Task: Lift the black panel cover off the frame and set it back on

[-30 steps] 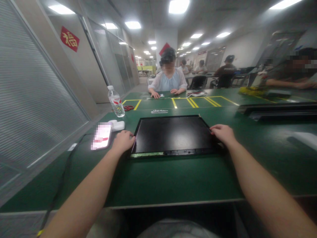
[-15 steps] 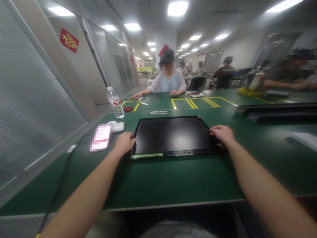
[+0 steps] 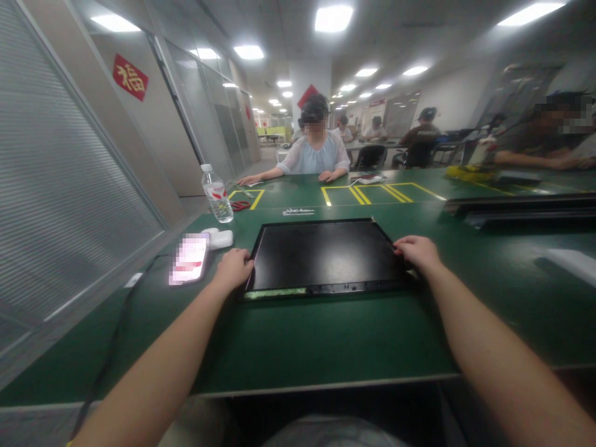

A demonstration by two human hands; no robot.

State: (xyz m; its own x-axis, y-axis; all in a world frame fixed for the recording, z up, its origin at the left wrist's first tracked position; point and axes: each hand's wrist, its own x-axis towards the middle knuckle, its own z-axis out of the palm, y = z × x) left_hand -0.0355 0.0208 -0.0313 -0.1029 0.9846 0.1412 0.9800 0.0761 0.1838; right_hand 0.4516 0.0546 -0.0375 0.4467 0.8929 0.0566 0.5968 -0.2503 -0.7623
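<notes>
In front of me a black display panel [image 3: 326,254] lies flat, screen side up, on the green tabletop [image 3: 326,347]. A green strip [image 3: 275,292] shows along the left of its near edge. My left hand [image 3: 236,268] grips the panel's left edge, thumb on top and fingers partly hidden beside the frame. On the opposite edge, my right hand [image 3: 419,252] is closed in a pinch near the right side of the frame. The undersides of both grips are out of sight.
Left of the panel are a lit phone [image 3: 190,259], a white case-like object [image 3: 221,238], a water bottle [image 3: 217,194] and red-handled scissors [image 3: 240,205]. Long black bars [image 3: 526,210] lie at right. Across the table sits a person [image 3: 316,149]; yellow tape [image 3: 363,195] marks the surface.
The panel and both my hands stay in place. The person across the table has shifted the hand at left, and the small item near it has moved slightly.
</notes>
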